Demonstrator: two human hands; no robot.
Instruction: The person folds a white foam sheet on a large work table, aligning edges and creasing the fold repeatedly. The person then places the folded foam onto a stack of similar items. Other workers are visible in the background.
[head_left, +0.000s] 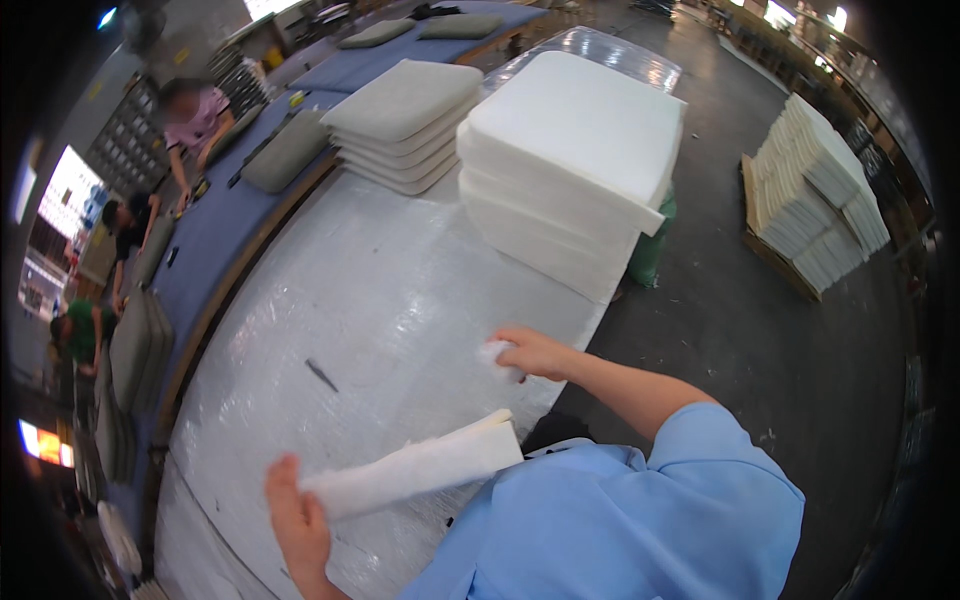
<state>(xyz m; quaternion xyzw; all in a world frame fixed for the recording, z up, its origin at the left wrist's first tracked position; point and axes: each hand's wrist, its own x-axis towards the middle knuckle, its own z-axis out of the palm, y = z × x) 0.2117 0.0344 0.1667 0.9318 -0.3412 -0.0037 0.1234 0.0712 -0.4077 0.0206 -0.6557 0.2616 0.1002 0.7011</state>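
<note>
A long white padded foam piece (420, 468) lies across the near side of the plastic-covered table (300, 310), close against my blue shirt. Its right end shows a cream-coloured edge. My left hand (297, 520) is at the foam's left end, slightly blurred, fingers raised and thumb apart; whether the thumb touches the foam is hard to tell. Beyond the foam's right end, my right hand (538, 355) is closed around a small wad of white wadding (500, 358), held above the table near its right edge.
A tall stack of white padded cushions (570, 140) stands at the table's far end, beside a stack of grey-green cushions (405, 105). On the left, several people work along a blue-topped bench (225, 210). A pallet of white pads (815, 195) sits on the floor at right.
</note>
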